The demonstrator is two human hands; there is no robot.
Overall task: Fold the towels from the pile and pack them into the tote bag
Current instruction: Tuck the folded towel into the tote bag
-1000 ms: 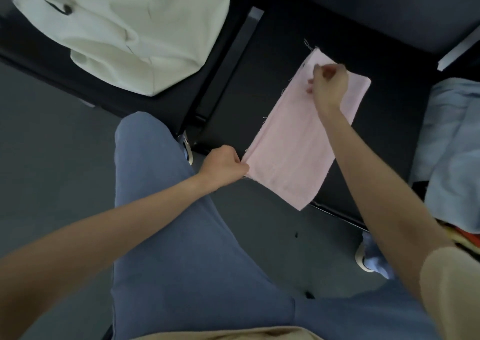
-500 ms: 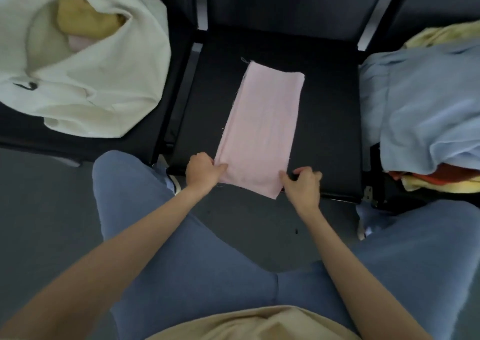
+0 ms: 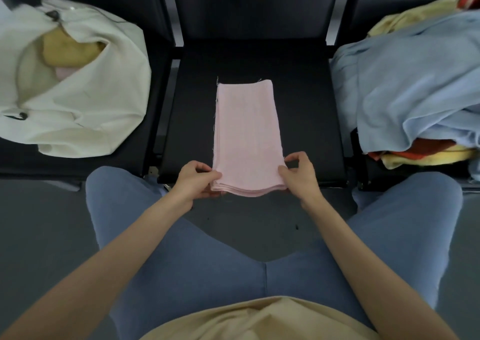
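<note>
A pink towel (image 3: 246, 134) lies folded into a long strip on the middle black seat (image 3: 306, 100). My left hand (image 3: 194, 181) pinches its near left corner and my right hand (image 3: 298, 173) pinches its near right corner, lifting the near edge a little off the seat front. A cream tote bag (image 3: 85, 111) rests on the left seat, its mouth open with a yellow towel (image 3: 67, 51) and a bit of pink cloth inside. The towel pile (image 3: 415, 87) sits on the right seat, a light blue towel on top, with red and yellow ones underneath.
Three black seats stand in a row with metal dividers (image 3: 168, 9) between the backrests. My knees in blue trousers (image 3: 207, 269) are right below the seat front, over a grey floor (image 3: 44, 230).
My right hand came from the towel's far end to the near right corner. The view swung left and the towel now lies straight; the near edge is lifted slightly.
</note>
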